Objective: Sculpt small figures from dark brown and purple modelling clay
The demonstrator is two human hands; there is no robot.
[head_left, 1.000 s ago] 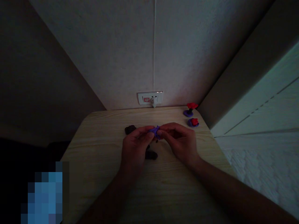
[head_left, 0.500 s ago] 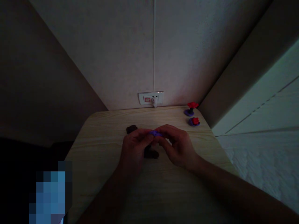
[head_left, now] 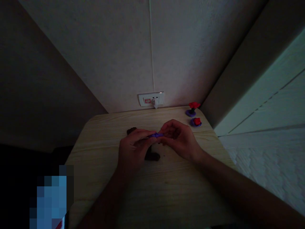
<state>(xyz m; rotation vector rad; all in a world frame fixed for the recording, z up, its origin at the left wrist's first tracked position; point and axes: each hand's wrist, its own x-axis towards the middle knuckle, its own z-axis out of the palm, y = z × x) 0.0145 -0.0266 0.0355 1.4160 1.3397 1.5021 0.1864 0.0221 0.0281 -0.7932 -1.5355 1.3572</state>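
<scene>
A small flat piece of purple modelling clay [head_left: 156, 135] is held above the table between both hands. My left hand [head_left: 132, 149] pinches its left side with thumb and fingertips. On the other side, my right hand [head_left: 183, 140] is closed on the right edge by thumb and index finger, the other fingers curled. Below the hands lies a dark brown lump [head_left: 152, 156], partly hidden by the left hand. Another dark brown lump [head_left: 131, 130] shows behind the left fingers.
At the table's back right corner stands a red flower shape [head_left: 194, 105] on a dark stem and purple base. In front sits a red piece in a purple dish shape [head_left: 197, 121]. A wall socket [head_left: 151, 99] with a plug is behind the wooden table [head_left: 102, 127].
The right fingers have shifted on the purple clay, the thumb now straighter and the upper fingers raised and more curled. The whole view has moved slightly.
</scene>
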